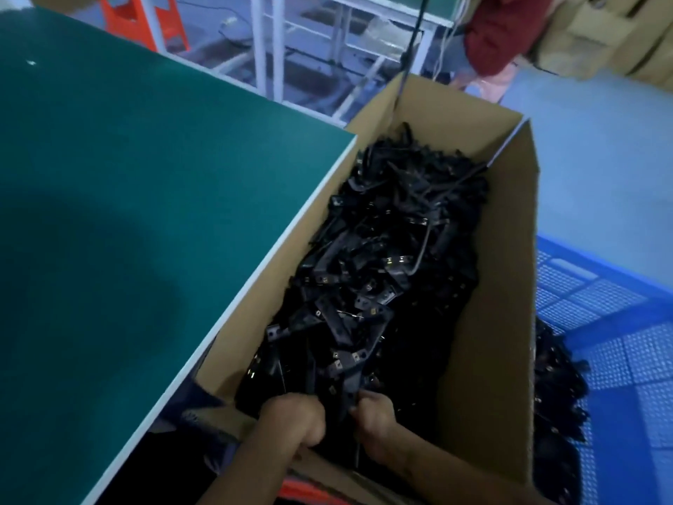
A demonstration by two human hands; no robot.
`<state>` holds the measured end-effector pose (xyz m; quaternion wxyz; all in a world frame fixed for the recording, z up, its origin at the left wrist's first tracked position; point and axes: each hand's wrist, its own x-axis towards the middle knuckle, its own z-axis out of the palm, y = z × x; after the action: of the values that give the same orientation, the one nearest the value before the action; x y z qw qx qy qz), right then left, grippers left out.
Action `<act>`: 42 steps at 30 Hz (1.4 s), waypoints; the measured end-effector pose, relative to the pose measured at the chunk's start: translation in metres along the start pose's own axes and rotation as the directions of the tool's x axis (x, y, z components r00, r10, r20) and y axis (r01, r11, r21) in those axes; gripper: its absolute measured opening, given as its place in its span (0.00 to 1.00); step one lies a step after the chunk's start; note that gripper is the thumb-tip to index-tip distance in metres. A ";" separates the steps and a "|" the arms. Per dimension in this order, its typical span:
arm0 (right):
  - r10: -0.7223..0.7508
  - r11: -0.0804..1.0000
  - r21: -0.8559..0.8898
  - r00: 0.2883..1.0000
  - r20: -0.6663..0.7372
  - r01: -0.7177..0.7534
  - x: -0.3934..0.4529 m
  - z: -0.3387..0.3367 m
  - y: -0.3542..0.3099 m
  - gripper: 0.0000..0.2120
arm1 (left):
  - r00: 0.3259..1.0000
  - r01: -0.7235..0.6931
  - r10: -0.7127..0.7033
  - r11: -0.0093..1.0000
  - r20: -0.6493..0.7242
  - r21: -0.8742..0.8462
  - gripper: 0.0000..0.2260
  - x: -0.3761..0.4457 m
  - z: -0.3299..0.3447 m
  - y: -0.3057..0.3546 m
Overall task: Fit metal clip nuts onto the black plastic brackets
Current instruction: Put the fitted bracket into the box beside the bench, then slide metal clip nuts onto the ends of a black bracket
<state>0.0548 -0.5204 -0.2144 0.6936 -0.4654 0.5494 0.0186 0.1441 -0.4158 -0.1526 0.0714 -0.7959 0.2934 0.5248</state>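
From the head camera, an open cardboard box (488, 359) stands just beside the white-edged corner of a green table (145, 195), and it is heaped with black plastic brackets (382, 267), long narrow strips lying tangled at every angle from the far end of the box to the near end. Small metal clips (395, 259) glint on several of the brackets near the middle of the heap, though the dim, blurred picture makes it hard to tell how many carry one. Both of the person's hands are down in the near end of the box. The left hand (295, 413) has its fingers curled under into the pile, and it seems closed around some brackets, though the grip itself is hidden. The right hand (375, 413) sits just beside it, fingers bent and buried among the strips; exactly what it grasps cannot be told. A few upright brackets stand between the two hands. To the right of the box lies a blue plastic crate (612, 322) with a perforated bottom, and a smaller dark heap of black parts (557, 377) rests in it against the box wall. Beyond the table stand white metal frames (269, 49) and an orange stool (145, 20).
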 end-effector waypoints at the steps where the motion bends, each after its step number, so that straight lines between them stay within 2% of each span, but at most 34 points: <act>1: 0.003 1.000 0.011 1.000 -0.022 -0.003 0.006 0.002 0.005 0.20 | 0.999 0.009 -0.009 1.000 0.032 0.013 0.21 0.003 -0.001 -0.008; 4: 0.048 0.999 0.000 0.998 -0.051 -0.048 0.020 0.003 0.016 0.18 | 0.997 0.024 -0.023 1.000 0.079 -0.003 0.23 0.009 0.000 -0.024; 7: 0.059 0.976 -0.208 0.996 -0.060 -0.071 0.031 0.002 0.027 0.17 | 0.997 0.021 -0.021 1.000 0.080 -0.003 0.23 0.019 0.007 -0.032; 9: -0.008 0.869 -0.494 0.998 -0.065 -0.025 0.028 -0.001 0.027 0.17 | 0.996 -0.030 0.034 0.998 0.086 -0.047 0.21 0.018 0.008 -0.031; 11: -0.121 0.679 -0.729 0.993 0.005 0.086 0.018 -0.008 0.019 0.16 | 0.995 -0.096 0.098 0.990 0.019 -0.100 0.20 0.006 0.004 -0.027; 13: -0.266 0.559 -0.785 0.954 0.135 0.267 0.005 -0.008 0.006 0.18 | 0.982 -0.170 0.155 0.975 -0.109 -0.141 0.20 -0.015 -0.002 -0.028; 14: -0.352 0.551 -0.753 0.918 0.182 0.360 -0.002 -0.004 -0.004 0.19 | 0.969 -0.212 0.186 0.964 -0.165 -0.160 0.20 -0.028 -0.006 -0.030; 16: -0.524 0.596 -0.597 0.824 0.217 0.537 -0.022 0.015 -0.032 0.21 | 0.917 -0.322 0.245 0.921 -0.315 -0.220 0.18 -0.058 -0.014 -0.038; 18: -0.679 0.582 -0.390 0.691 0.250 0.713 -0.051 0.049 -0.069 0.21 | 0.791 -0.493 0.261 0.808 -0.554 -0.323 0.18 -0.095 -0.022 -0.056; 20: -0.786 0.491 -0.200 0.530 0.319 0.848 -0.088 0.088 -0.105 0.20 | 0.649 -0.669 0.175 0.595 -0.740 -0.445 0.19 -0.137 -0.027 -0.080; 22: -0.845 0.360 -0.007 0.330 0.421 0.933 -0.131 0.131 -0.129 0.17 | 0.536 -0.818 0.080 0.293 -0.840 -0.495 0.18 -0.183 -0.027 -0.111; 23: -0.848 0.282 0.078 0.211 0.487 0.956 -0.153 0.154 -0.135 0.14 | 0.465 -0.862 -0.017 0.221 -0.885 -0.457 0.18 -0.205 -0.027 -0.129; 25: -0.763 0.160 0.207 -0.013 0.647 0.965 -0.194 0.203 -0.137 0.11 | 0.290 -0.923 -0.251 0.183 -0.923 -0.340 0.14 -0.245 -0.022 -0.173; 26: -0.676 0.152 0.251 -0.085 0.732 0.956 -0.210 0.230 -0.133 0.11 | 0.210 -0.941 -0.363 0.176 -0.908 -0.288 0.13 -0.262 -0.017 -0.198; 27: -0.570 0.176 0.268 -0.124 0.812 0.947 -0.222 0.257 -0.128 0.11 | 0.140 -0.948 -0.467 0.190 -0.873 -0.254 0.11 -0.275 -0.009 -0.223; 29: -0.367 0.242 0.237 -0.137 0.920 0.941 -0.239 0.314 -0.113 0.12 | 0.033 -0.927 -0.660 0.261 -0.751 -0.270 0.10 -0.293 0.014 -0.272; 31: -0.263 0.277 0.178 -0.104 0.959 0.944 -0.246 0.374 -0.094 0.11 | -0.052 -0.888 -0.816 0.301 -0.576 -0.347 0.12 -0.297 0.044 -0.316; 33: -0.247 0.274 0.132 -0.063 0.967 0.952 -0.250 0.435 -0.077 0.13 | -0.125 -0.869 -0.914 0.289 -0.387 -0.402 0.14 -0.295 0.073 -0.352; 36: -0.300 0.141 0.033 0.011 0.954 0.989 -0.251 0.520 -0.063 0.16 | -0.181 -0.877 -0.966 0.243 -0.183 -0.415 0.15 -0.288 0.099 -0.386; 39: -0.350 -0.073 -0.104 0.072 0.934 0.992 -0.250 0.591 -0.063 0.15 | -0.242 -0.891 -0.957 0.284 -0.158 -0.354 0.09 -0.282 0.103 -0.394; 42: -0.391 -0.199 -0.209 0.118 0.913 0.957 -0.250 0.638 -0.065 0.18 | -0.293 -0.852 -0.921 0.373 -0.256 -0.368 0.09 -0.276 0.100 -0.390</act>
<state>0.4657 -0.0109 -0.0022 0.3315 -0.9265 -0.1780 -0.0006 0.1995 0.0539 -0.0299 -0.6180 -0.6547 -0.2345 -0.3666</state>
